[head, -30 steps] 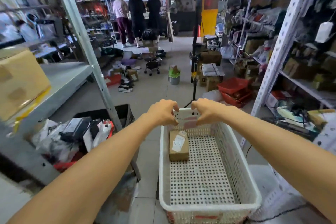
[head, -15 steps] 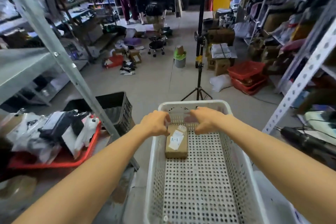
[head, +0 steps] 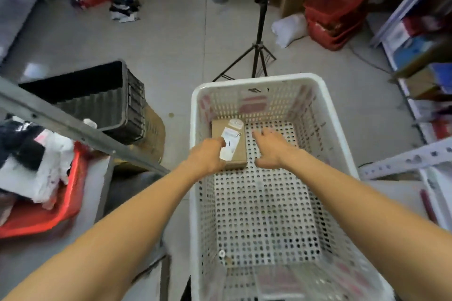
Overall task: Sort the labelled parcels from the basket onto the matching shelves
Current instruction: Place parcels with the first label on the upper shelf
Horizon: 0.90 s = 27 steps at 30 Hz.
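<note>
One parcel (head: pixel 230 144) lies in the far left corner of the basket (head: pixel 327 115). The left hand (head: pixel 208 156) touches its near left edge, fingers curled, not yet clamped; the right hand (head: pixel 271 149) hovers beside it, fingers apart. The pick-up step is in hand, and next both hands must close on its sides and lift.

A small brown cardboard parcel (head: pixel 230 143) lies flat on the perforated floor of a white plastic basket (head: pixel 335 127), in the far left corner, close to the left wall and a little short of the far wall. It is rectangular, with its long side running away from the viewer. A white label (head: pixel 231 140) is stuck on its top face, slightly askew, and a dark printed mark ending in "1" shows on it; the rest of the marking is covered. A smaller pale sticker sits at the far edge of the top. The basket is a deep rectangular crate with walls and floor pierced by rows of holes, and the parcel is the only box in it.
</note>
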Each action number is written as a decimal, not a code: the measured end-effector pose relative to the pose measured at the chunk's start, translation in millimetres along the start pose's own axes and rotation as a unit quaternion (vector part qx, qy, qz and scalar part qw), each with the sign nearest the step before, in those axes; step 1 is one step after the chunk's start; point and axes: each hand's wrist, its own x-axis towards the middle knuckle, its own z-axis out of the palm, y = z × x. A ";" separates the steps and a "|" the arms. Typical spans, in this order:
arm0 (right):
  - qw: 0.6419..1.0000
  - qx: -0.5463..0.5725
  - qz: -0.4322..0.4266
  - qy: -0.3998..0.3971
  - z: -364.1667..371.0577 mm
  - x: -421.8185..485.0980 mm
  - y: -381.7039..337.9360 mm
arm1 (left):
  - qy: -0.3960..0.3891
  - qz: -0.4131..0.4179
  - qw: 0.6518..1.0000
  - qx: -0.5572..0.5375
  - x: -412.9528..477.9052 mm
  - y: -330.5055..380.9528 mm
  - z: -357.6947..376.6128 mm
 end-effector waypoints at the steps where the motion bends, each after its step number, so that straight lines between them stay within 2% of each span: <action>1: 1.000 0.014 0.009 -0.005 6.0 13.3 1.2 | -0.004 -0.002 1.000 -0.003 17.4 -4.4 4.7; 8: 0.991 0.090 0.095 -0.014 76.3 121.2 20.3 | -0.045 -0.021 0.998 -0.029 140.2 -30.5 58.6; 14: 0.968 0.190 0.161 0.006 154.5 186.7 35.8 | -0.025 -0.121 0.991 -0.042 225.9 -42.7 102.4; 17: 0.941 0.280 0.190 0.026 181.3 208.9 34.4 | -0.010 -0.166 0.983 -0.078 232.7 -32.2 124.9; 21: 0.894 0.383 0.223 0.063 195.8 219.4 27.6 | 0.050 -0.230 0.954 -0.187 230.0 -25.9 140.1; 25: 0.862 0.429 0.259 0.073 207.7 211.0 29.1 | 0.065 -0.191 0.960 -0.193 218.6 -26.5 146.9; 27: 0.858 0.427 0.273 0.082 217.5 199.0 36.7 | 0.068 -0.177 0.963 -0.189 214.9 -22.9 152.9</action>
